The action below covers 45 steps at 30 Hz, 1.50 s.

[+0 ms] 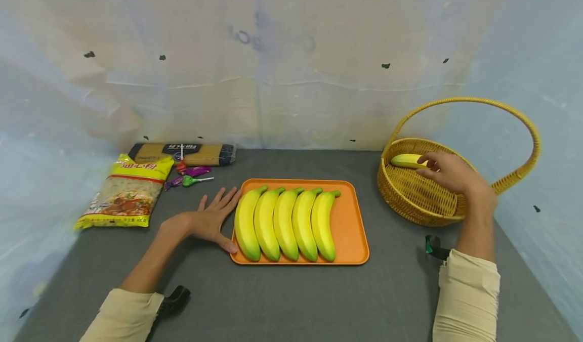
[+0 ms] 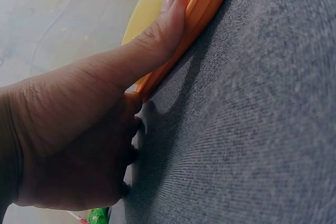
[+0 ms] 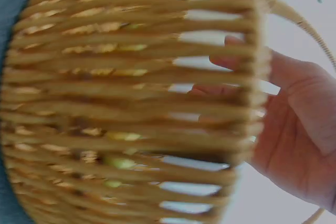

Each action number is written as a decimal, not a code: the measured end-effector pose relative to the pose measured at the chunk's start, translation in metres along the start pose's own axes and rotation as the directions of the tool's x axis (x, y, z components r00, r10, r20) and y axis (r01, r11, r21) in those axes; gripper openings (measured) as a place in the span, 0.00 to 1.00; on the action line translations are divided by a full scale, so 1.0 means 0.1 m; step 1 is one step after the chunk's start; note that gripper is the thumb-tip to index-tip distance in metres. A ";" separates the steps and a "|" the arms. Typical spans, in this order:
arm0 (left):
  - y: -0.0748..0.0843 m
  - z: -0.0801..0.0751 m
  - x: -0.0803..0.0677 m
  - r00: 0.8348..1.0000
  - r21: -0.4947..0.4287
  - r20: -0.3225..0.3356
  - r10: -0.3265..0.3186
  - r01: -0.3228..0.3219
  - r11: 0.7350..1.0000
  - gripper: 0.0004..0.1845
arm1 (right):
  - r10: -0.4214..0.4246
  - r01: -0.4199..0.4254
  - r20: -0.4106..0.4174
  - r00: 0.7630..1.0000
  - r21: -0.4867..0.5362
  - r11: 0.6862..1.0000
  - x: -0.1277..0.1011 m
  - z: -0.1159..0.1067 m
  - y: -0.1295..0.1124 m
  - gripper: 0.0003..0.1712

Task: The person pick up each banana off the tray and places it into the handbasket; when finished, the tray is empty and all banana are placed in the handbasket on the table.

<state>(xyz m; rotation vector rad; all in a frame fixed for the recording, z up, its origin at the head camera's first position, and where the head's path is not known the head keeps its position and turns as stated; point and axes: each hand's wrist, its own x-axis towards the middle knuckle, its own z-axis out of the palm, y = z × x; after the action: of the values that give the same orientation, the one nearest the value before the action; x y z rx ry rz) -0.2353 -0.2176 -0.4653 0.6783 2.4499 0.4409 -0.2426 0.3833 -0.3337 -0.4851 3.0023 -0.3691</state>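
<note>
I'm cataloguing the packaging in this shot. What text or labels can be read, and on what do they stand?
"la sella" or the like, white on a dark label: on the long pasta packet by the wall, blurred, so the reading is uncertain.
Red characters on the yellow snack bag: too blurred to read.
Lollipop wrappers: no legible print.
Bananas, tray, basket: no text.

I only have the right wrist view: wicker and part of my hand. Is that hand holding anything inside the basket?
Observer: Yes, the head view shows the right hand over the basket, fingers on a banana inside it.
Operator: Any more bananas?
Observer: Five lie side by side on an orange tray left of the basket.
Operator: And my other hand?
Observer: The left hand lies flat on the table, thumb against the tray's edge.
</note>
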 end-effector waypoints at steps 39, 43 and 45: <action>0.06 -0.03 -0.02 1.000 0.018 -0.005 -0.005 0.005 1.000 0.84 | -0.409 0.407 0.350 0.843 0.082 0.910 0.40 0.59 -1.70 0.29; 0.12 -0.05 -0.07 1.000 0.006 -0.020 0.017 -0.017 1.000 0.83 | -0.436 0.434 0.357 0.826 0.089 0.896 0.43 0.66 -1.75 0.31; 0.14 -0.07 -0.09 0.999 0.005 -0.023 0.026 -0.026 1.000 0.83 | -0.439 0.437 0.360 0.823 0.093 0.895 0.43 0.68 -1.77 0.32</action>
<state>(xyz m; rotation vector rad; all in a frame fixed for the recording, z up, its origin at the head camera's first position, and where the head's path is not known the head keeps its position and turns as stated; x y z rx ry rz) -0.2274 -0.2125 -0.4499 0.7111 2.4671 0.4563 -0.2225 0.1908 -0.3574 -1.1164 2.4963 -0.2715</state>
